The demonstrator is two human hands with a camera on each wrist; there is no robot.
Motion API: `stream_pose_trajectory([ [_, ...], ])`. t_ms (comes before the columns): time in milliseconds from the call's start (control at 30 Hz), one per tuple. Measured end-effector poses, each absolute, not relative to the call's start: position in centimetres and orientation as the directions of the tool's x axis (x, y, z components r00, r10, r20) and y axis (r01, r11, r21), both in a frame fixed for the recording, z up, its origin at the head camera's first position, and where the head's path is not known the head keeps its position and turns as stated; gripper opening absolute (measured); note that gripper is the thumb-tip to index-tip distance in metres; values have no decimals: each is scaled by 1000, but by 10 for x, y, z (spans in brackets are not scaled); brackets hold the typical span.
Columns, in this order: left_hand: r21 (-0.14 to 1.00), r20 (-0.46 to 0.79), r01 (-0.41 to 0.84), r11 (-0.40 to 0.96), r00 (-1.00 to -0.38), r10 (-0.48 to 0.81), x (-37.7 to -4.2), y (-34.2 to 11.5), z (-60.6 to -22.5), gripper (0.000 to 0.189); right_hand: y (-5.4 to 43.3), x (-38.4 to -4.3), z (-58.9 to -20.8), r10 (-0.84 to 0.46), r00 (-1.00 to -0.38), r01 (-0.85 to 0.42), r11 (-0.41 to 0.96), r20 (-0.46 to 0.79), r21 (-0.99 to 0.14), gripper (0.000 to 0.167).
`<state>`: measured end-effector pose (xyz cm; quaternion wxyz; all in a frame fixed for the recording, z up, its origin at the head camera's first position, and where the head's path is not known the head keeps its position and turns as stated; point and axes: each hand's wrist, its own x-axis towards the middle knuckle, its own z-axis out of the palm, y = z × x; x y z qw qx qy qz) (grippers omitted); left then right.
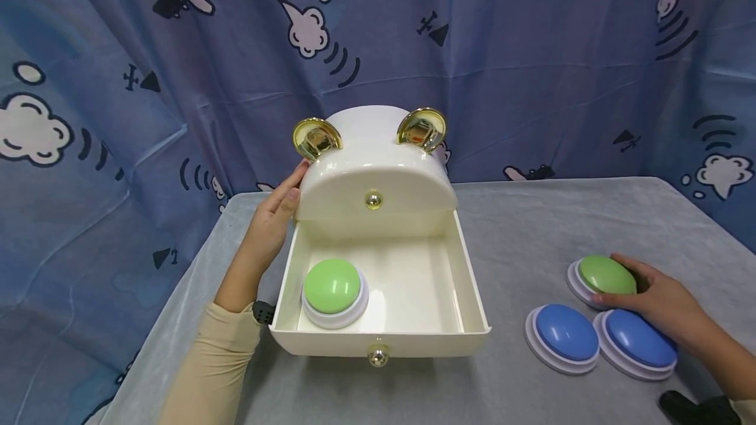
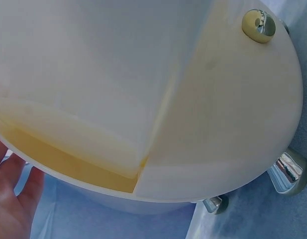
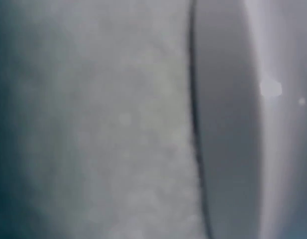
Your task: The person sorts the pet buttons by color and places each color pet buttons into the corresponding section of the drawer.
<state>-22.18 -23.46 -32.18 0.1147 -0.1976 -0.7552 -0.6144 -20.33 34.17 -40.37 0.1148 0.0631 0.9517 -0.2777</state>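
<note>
A white drawer box with two gold ears and a round gold knob stands on the table, its drawer pulled out toward me. Inside the drawer, at the left, sits a green push button on a white base. My left hand rests its extended fingers against the box's left side; in the left wrist view its fingers lie along the white edge. At the right, my right hand holds a second green push button between thumb and fingers.
Two blue push buttons, a left one and a right one, lie beside my right hand. A grey cloth covers the table. Behind it hangs a blue patterned curtain. The right wrist view shows a blurred pale rim up close.
</note>
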Motion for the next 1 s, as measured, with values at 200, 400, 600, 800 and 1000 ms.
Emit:
stream_pose_trajectory([
  [200, 883, 413, 436, 175, -897, 154, -222, -236, -322, 53, 341, -206, -404, 61, -965, 187, 842, -254, -507, 114],
  [400, 882, 415, 439, 171, -896, 160, -222, -235, -322, 53, 333, -208, -392, 110, -970, 206, 842, -215, -498, 115],
  [600, 880, 418, 442, 172, -894, 158, -222, -235, -321, 53, 295, -204, -349, 103, -983, 173, 782, -150, -599, 109],
  [800, 878, 426, 449, 166, -891, 153, -221, -234, -321, 54, 247, -201, -304, -24, -991, 72, 732, -131, -678, 105],
  [1000, 879, 428, 451, 158, -890, 158, -222, -234, -322, 54, 208, -192, -277, -149, -983, -31, 701, -104, -713, 96],
])
